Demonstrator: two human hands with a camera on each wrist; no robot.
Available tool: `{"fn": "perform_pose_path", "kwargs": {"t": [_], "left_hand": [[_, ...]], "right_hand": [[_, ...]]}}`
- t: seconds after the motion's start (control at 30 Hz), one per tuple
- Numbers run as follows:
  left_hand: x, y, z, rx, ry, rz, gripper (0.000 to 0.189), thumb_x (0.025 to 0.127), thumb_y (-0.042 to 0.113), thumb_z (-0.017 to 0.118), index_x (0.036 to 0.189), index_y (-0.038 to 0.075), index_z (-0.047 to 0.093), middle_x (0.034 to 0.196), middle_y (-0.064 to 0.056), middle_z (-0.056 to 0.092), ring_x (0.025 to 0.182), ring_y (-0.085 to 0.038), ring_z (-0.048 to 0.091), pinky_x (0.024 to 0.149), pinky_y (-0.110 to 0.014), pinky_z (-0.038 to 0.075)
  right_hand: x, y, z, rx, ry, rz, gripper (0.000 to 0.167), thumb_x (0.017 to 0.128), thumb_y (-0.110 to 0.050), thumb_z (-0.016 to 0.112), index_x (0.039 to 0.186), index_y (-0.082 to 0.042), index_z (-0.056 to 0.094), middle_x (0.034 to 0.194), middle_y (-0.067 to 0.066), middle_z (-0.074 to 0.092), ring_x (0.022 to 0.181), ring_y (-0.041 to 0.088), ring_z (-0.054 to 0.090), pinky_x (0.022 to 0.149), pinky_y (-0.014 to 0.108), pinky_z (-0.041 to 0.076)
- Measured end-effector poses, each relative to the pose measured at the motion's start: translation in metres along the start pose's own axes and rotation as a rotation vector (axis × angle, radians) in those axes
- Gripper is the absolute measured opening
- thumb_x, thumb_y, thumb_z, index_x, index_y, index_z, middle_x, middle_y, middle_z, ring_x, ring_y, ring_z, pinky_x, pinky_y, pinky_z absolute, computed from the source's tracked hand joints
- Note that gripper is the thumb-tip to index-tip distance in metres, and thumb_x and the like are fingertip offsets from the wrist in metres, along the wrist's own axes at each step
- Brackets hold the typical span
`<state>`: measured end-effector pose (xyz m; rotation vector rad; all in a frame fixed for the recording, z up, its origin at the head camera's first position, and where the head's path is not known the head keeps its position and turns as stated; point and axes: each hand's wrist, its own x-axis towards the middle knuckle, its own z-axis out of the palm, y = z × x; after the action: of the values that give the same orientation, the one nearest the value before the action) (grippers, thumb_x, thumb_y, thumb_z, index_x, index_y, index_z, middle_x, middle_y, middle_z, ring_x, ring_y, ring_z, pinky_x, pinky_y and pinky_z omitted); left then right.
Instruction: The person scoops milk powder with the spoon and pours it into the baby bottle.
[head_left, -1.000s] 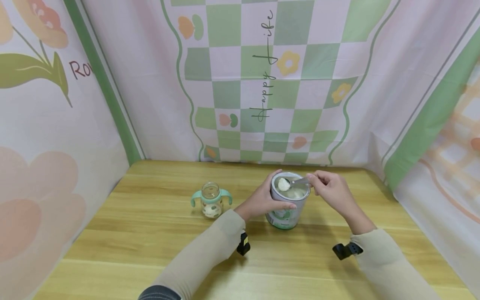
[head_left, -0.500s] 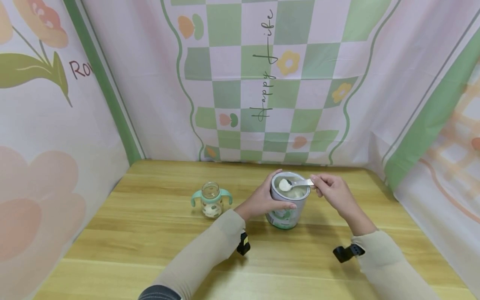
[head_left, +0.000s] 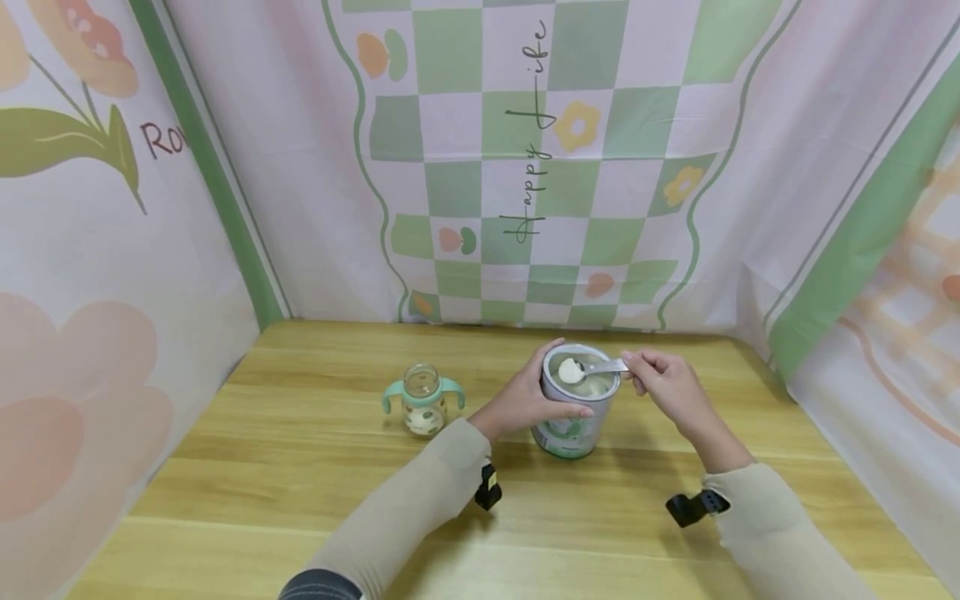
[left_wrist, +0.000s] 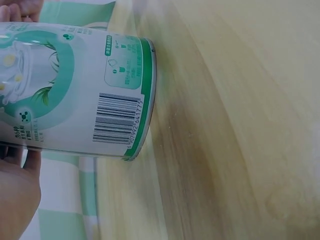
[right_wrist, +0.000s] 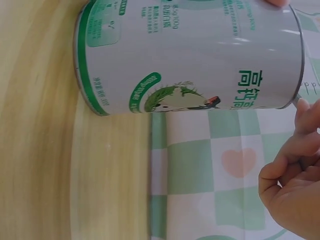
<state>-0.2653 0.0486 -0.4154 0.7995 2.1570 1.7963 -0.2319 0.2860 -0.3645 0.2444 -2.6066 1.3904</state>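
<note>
**A heaped spoon (head_left: 600, 367) in the mouth of the tin (head_left: 573, 432)**

The right hand (head_left: 663, 382) pinches the far end of the handle, thumb against fingers, with only the handle's thickness between them. The left hand (head_left: 528, 402) is spread as wide as the tin and curls round its side, thumb across the near face (most of the fingers are hidden behind). So the tin sits inside the left grip and just left of the right one; whether its base rests flat I cannot tell.

Held so far back, the spoon could roll easily — a level bowl matters more than speed. The pale powder (head_left: 571, 371) is rounded up and looks ready to slide. Best to lift straight until the bowl clears the rim, pausing there so loose grains drop back in, with the left grip steadying the tin.

As for room, the far edge of the table (head_left: 577, 533) lies near, behind both grips, and a checked cloth (head_left: 504, 183) hangs beyond it — drawing toward the body seems safer than pushing away. Wood stretches in front of the grips, between the forearms. Left of the left grip, near its sleeve, stands a two-handled bottle (head_left: 424, 417); a leftward swing should pass high over the left wrist.
</note>
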Motion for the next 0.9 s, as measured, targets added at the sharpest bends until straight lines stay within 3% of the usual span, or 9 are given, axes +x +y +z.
{"fn": "perform_pose_path", "kwargs": {"t": [0.53, 0.9], "left_hand": [[0.000, 0.007, -0.001, 0.068, 0.004, -0.026, 0.111, 0.077, 0.036, 0.089, 0.160, 0.027, 0.017, 0.143, 0.009, 0.046, 0.125, -0.012, 0.051, 0.106, -0.041, 0.041], [0.001, 0.008, -0.006, 0.099, -0.035, -0.022, 0.112, 0.079, 0.039, 0.087, 0.161, 0.027, 0.012, 0.144, 0.006, 0.046, 0.129, -0.019, 0.050, 0.108, -0.043, 0.038]], "right_hand": [[-0.001, -0.016, -0.008, 0.021, 0.044, -0.071, 0.042, 0.105, -0.036, 0.054, 0.081, -0.002, 0.060, 0.060, 0.001, 0.051, 0.047, 0.015, 0.032, 0.040, 0.033, 0.028], [0.000, -0.026, -0.008, 0.021, 0.056, -0.119, 0.043, 0.105, -0.035, 0.054, 0.081, 0.000, 0.062, 0.061, 0.004, 0.052, 0.053, 0.019, 0.038, 0.049, 0.035, 0.033]]}}
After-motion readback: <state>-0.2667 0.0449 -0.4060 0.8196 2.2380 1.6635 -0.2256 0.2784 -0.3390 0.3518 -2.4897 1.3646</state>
